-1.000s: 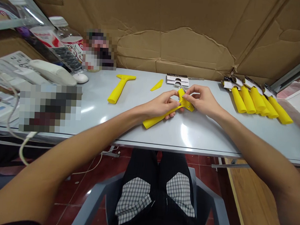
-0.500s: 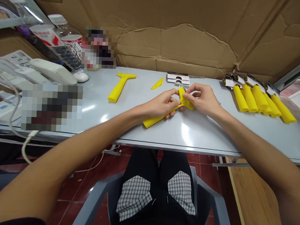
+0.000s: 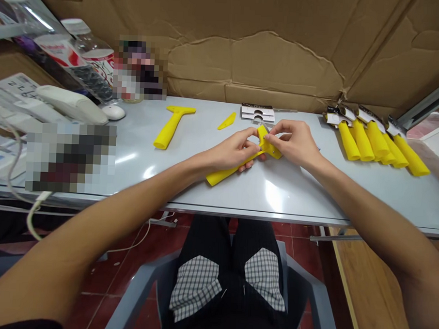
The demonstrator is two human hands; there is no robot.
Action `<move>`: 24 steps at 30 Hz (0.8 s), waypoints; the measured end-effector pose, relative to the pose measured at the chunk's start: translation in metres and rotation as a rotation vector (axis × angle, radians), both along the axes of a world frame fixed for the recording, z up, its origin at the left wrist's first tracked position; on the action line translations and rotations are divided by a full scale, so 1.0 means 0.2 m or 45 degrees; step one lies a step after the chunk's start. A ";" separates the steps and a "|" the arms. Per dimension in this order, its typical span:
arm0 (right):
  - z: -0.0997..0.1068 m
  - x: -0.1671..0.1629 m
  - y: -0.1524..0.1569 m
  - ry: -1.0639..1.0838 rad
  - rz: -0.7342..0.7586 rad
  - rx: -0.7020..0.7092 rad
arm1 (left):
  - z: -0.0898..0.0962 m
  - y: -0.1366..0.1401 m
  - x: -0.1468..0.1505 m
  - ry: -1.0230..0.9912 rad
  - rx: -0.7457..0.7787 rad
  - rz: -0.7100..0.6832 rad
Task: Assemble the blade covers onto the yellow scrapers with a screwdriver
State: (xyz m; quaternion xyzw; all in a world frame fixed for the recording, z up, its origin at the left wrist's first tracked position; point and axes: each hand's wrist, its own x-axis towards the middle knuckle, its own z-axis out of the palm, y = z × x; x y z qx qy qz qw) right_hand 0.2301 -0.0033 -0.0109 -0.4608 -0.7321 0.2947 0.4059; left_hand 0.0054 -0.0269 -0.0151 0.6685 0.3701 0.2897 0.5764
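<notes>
The yellow tool (image 3: 222,176) sits between the left hand (image 3: 238,148), gripping its neck, and the right hand (image 3: 296,141), pinching at its head, seemingly adjusting metal fittings (image 3: 273,153), next calling for steadiness.

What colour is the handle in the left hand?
Yellow; the handle shows best in the head view.
</notes>
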 end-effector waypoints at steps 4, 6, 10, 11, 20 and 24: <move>0.00 0.00 0.01 0.002 0.010 0.015 | 0.00 0.00 0.00 0.009 -0.012 0.004; 0.00 0.00 0.00 -0.010 -0.015 0.034 | 0.01 0.00 0.01 0.019 -0.014 0.016; 0.00 -0.02 -0.01 -0.044 -0.060 0.057 | 0.02 -0.02 0.01 0.035 -0.011 0.028; 0.00 -0.02 -0.01 -0.046 -0.063 0.053 | 0.03 -0.02 0.02 0.037 -0.014 0.029; -0.01 -0.02 0.01 -0.080 -0.058 0.050 | 0.02 0.00 0.01 -0.020 -0.093 0.015; 0.00 -0.03 -0.02 -0.128 -0.129 0.014 | 0.03 -0.01 0.01 0.008 -0.053 0.006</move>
